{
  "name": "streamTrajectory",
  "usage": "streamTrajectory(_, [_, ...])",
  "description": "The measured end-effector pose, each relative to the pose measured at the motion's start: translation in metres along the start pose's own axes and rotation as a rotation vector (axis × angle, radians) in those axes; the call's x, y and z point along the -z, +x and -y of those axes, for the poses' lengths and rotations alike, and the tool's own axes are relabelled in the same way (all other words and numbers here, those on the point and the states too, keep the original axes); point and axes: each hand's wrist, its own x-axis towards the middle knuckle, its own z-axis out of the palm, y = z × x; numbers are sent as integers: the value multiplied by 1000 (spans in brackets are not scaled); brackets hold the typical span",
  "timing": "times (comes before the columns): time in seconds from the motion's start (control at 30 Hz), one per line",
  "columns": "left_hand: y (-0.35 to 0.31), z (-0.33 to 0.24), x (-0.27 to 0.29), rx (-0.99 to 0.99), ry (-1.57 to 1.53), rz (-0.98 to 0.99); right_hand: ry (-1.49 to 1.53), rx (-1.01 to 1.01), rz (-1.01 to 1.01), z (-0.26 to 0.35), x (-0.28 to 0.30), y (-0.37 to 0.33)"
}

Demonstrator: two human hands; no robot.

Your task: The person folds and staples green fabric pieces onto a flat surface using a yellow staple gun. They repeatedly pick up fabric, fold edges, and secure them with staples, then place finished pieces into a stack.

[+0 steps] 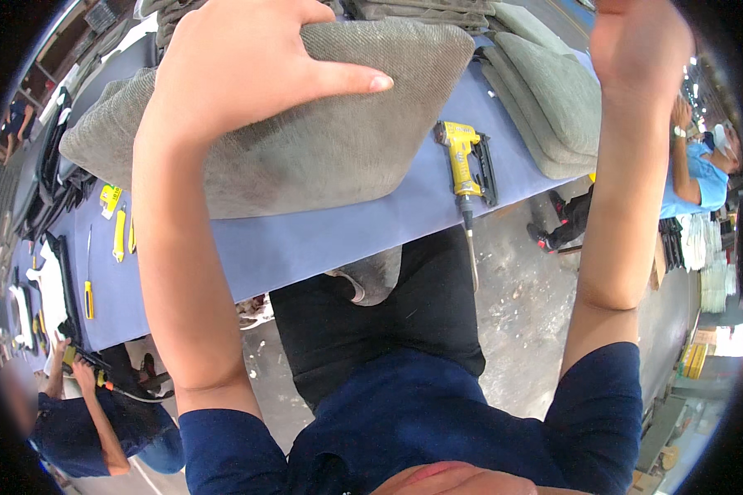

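Note:
A large grey fabric-covered panel (305,157) with rounded corners stands tilted over the near part of the table. My left hand (231,66) grips its upper part, thumb across the fabric; the other fingers are mostly hidden or cut off by the top of the picture. My right hand (642,49) is raised at the upper right, apart from that panel, and its fingers are out of the picture. Between my arms, a yellow staple gun (464,157) with a black magazine lies on the table, its air hose hanging over the edge.
More grey panels (545,107) are stacked at the right of the blue-covered table (256,256). At left lie a yellow utility knife (119,235) and a screwdriver (89,299). One co-worker (99,421) holds a tool at lower left; another (692,177) stands at right.

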Motion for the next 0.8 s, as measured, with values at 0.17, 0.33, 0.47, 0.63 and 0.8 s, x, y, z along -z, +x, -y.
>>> streamTrajectory(0.17, [-12,-2,2,54,68,30,-112,-500,469,-4,-13,4])
streamTrajectory(0.33, [-28,-6,2,-38,61,-83,49,-455,36,7,-16,25])
streamTrajectory(0.47, [-34,-9,3,-98,1,-109,239,-705,455,-23,-1,-7])
streamTrajectory(0.63, [-35,-9,5,-73,-13,-101,320,-455,422,-26,18,9])
streamTrajectory(0.8, [-37,-16,11,-52,-31,-17,195,-607,734,-6,1,12])
